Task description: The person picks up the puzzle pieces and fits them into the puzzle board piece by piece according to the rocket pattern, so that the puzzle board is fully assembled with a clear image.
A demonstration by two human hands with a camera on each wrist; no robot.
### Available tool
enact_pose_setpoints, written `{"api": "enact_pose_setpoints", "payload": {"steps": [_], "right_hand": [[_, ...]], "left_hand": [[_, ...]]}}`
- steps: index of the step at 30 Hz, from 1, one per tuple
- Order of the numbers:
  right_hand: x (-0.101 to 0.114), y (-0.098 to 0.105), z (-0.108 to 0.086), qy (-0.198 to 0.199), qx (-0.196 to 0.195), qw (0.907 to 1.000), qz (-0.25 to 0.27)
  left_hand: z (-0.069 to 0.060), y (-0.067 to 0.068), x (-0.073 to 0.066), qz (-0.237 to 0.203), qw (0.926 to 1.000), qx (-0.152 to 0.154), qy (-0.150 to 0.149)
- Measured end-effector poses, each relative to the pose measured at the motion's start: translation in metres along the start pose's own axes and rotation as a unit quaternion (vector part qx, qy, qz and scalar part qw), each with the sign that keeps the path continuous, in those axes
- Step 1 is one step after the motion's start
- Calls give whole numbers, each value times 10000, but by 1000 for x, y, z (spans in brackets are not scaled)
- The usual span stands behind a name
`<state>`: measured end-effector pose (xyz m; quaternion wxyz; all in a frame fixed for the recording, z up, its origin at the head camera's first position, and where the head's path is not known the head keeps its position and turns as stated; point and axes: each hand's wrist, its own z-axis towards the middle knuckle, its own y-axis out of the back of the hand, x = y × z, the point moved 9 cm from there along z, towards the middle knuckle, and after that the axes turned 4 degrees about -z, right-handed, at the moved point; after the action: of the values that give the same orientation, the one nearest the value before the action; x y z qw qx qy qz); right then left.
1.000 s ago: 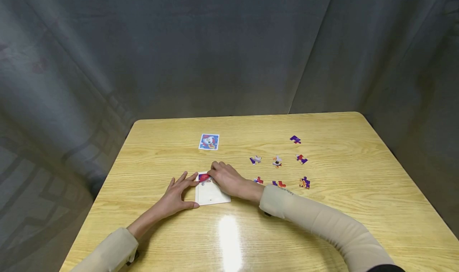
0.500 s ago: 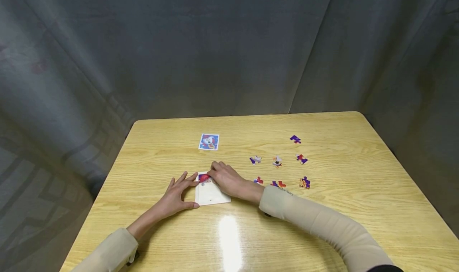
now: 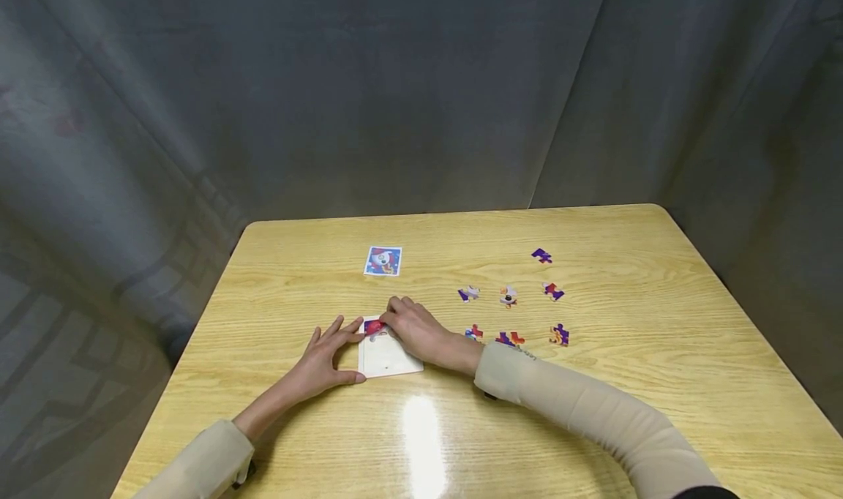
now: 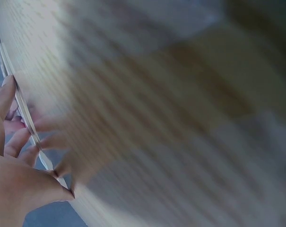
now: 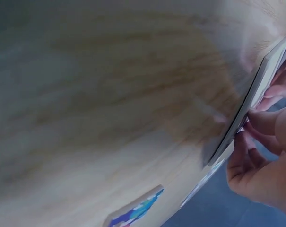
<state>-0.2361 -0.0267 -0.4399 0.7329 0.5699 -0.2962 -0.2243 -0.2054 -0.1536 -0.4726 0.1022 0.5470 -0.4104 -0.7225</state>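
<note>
A square white puzzle board (image 3: 390, 357) lies flat on the table, with a red and purple jigsaw piece (image 3: 372, 327) in its far left corner. My left hand (image 3: 321, 360) rests at the board's left edge, thumb at the near corner and fingers spread toward the far one. At the far side of the board, my right hand (image 3: 418, 332) has curled fingers and thumb on the jigsaw piece; the fingertips are partly hidden by the hand itself. The right wrist view shows the thumb and fingers of that hand meeting at the edge of the board (image 5: 251, 97).
Several loose jigsaw pieces lie to the right, among them a dark purple one (image 3: 542, 255), a white and orange one (image 3: 508, 296) and a purple and yellow one (image 3: 560, 334). Behind the board is a small picture card (image 3: 383, 260). Grey curtains (image 3: 408, 104) surround the wooden table (image 3: 296, 265).
Both hands stay in place. The red and purple piece seems to shift slightly under the right fingertips; the board and loose pieces have not moved.
</note>
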Motion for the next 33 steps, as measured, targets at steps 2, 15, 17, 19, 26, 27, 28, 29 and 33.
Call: {"api": "enact_pose_setpoints", "payload": {"steps": [2,15,17,19,26,27,28,29,33], "right_hand": [[0,0,0,49,-34,9999,154],[-15,14,2,-195,-59,9944,1039],[-20,19,1,-205,-172,9943,1036],[-26,26,-2,-234,-289,9934,1082],[-75,55,-20,-694,-824,9877,1136],[-85,59,-23,-782,-922,9864,1114],[-95,64,-26,-862,-1025,9853,1062],[-106,68,-31,-946,-1125,9835,1052],[-157,80,-56,-1407,-1265,9763,1051]], "left_hand": [[0,0,1,-10,10000,-2,-2],[-1,0,4,73,10000,-60,-12],[-1,1,4,91,9999,-78,-22],[-1,1,4,68,9999,-73,-18],[-2,3,3,96,9999,-45,27],[-2,4,2,107,9999,-62,40],[-2,4,2,119,9999,-77,38],[-3,4,2,125,9999,-74,49],[-2,0,2,198,9998,24,66]]}}
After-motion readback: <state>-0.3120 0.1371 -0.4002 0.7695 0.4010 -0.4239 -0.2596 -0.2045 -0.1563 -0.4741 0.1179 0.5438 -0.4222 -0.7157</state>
